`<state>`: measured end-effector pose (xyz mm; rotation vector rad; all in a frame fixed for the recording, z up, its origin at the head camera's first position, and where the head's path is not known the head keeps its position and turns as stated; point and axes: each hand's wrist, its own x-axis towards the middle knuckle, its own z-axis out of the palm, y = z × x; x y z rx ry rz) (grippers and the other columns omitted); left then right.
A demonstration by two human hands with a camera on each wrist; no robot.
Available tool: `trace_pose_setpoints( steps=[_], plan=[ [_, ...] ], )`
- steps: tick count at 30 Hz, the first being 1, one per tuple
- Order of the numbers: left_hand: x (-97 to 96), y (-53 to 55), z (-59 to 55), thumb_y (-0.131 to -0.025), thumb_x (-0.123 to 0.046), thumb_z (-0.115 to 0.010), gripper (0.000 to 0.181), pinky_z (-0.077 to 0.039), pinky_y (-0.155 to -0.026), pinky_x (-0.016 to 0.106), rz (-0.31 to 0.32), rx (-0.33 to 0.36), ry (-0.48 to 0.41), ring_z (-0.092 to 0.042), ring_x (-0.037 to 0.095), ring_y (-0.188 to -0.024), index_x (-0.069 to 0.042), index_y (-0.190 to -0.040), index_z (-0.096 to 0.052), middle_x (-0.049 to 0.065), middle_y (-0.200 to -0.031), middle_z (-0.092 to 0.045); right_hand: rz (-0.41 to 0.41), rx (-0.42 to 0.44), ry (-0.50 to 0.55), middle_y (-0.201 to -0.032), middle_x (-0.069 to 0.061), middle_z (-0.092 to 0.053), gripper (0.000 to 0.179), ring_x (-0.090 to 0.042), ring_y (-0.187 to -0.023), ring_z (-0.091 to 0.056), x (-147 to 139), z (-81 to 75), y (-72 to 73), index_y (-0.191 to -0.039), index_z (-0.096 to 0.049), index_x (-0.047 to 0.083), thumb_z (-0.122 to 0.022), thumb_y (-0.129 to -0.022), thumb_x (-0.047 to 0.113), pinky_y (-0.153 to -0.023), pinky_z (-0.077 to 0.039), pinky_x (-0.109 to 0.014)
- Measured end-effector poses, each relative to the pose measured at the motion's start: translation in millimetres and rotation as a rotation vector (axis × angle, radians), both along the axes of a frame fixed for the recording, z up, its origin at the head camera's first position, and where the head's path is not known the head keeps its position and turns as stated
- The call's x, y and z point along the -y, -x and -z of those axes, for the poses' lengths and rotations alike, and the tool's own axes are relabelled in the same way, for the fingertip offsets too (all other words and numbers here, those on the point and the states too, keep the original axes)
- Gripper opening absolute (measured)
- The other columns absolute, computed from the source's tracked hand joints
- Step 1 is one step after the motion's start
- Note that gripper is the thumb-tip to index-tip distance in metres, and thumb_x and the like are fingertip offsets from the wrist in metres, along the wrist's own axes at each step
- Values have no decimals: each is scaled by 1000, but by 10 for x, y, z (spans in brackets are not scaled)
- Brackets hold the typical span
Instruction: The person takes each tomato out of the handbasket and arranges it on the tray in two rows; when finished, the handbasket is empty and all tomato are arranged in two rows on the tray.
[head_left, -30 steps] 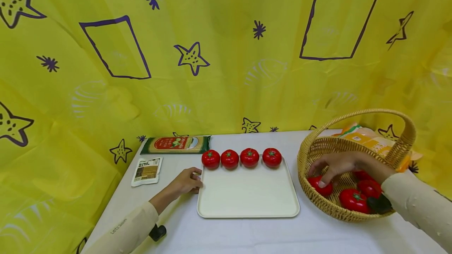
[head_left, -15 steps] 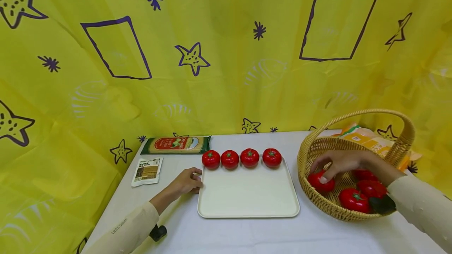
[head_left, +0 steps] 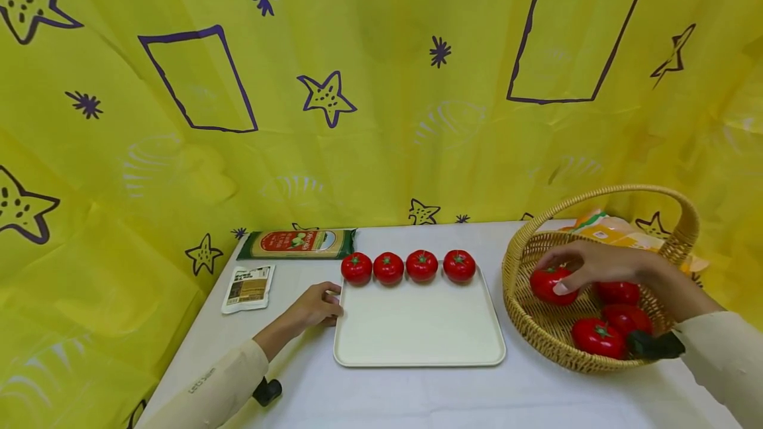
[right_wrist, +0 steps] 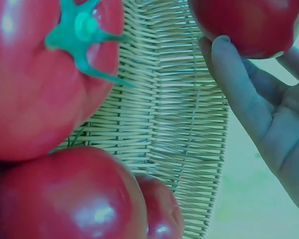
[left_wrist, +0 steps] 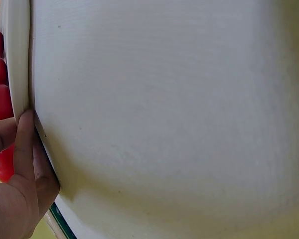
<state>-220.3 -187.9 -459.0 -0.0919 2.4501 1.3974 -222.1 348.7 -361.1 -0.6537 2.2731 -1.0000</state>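
Over the basket's left part, my right hand (head_left: 596, 263) grips a red tomato (head_left: 551, 285) between thumb and fingers. In the right wrist view this tomato (right_wrist: 249, 25) sits against the fingertips, above the basket's woven wall. Several other tomatoes (head_left: 599, 338) lie inside the wicker basket (head_left: 536, 343). My left hand (head_left: 318, 304) holds the left rim of the cream tray (head_left: 417, 330). In the left wrist view the fingers pinch the tray's edge (left_wrist: 17, 59). Several tomatoes (head_left: 388, 269) stand in a row along the tray's far edge.
Behind the tray on the left lies a green-and-red packet (head_left: 298, 244). A small white pouch (head_left: 248, 288) is nearer, left of my left hand. An orange-and-white bag (head_left: 620, 227) lies behind the basket, whose tall handle (head_left: 620, 189) arches over it.
My right hand has lifted the tomato off the basket's left side, moving it up and slightly right. The left hand and tray have stayed in place.
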Motion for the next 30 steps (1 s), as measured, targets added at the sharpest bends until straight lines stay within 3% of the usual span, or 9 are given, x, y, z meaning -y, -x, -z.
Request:
trace_pose_setpoints(
  steps=[5, 10, 17, 23, 26, 30],
  plan=[
    [3, -6, 3, -85, 3, -71, 43, -59, -63, 26, 2, 8, -3, -59, 16, -70, 4, -126, -57, 10, -90, -59, -4, -118, -12, -133, -12, -59, 41, 5, -115, -53, -26, -7, -58, -131, -60, 14, -69, -91, 20, -89, -50, -22],
    [9, -25, 0, -85, 2, -72, 43, -60, -63, 27, 7, 9, 14, -59, 17, -70, 3, -126, -58, 11, -90, -59, 5, -178, 4, -127, -4, -62, 39, 2, -113, -54, -36, 24, -119, -129, -61, 18, -70, -90, 18, -88, -50, -23],
    [13, -19, 2, -84, 3, -72, 43, -60, -63, 28, 13, 6, -3, -60, 17, -71, 4, -125, -57, 11, -91, -59, 14, -220, 38, -131, 4, -61, 38, 7, -117, -51, -35, -11, -229, -133, -59, 16, -65, -95, 14, -88, -51, -23],
    [13, -11, -1, -85, 2, -72, 44, -60, -64, 28, 11, 7, 8, -60, 17, -72, 3, -127, -57, 11, -93, -59, 20, -293, 56, -131, 16, -58, 46, 7, -117, -51, -18, -44, -329, -136, -58, 11, -69, -92, 12, -88, -51, -22],
    [11, -9, -2, -85, 1, -73, 45, -60, -64, 28, 9, 7, 12, -60, 17, -73, 3, -127, -57, 11, -93, -59, -21, -259, 119, -128, 11, -61, 50, 0, -109, -58, -7, -49, -366, -138, -54, 5, -69, -90, 7, -84, -55, -24],
    [10, -7, 2, -85, 1, -72, 45, -60, -64, 28, 8, 6, 9, -59, 17, -73, 3, -127, -57, 11, -93, -59, -61, -113, 207, -117, -1, -67, 53, -16, -73, -64, 11, -55, -407, -140, -47, -1, -66, -90, 1, -69, -60, -32]
  ],
)
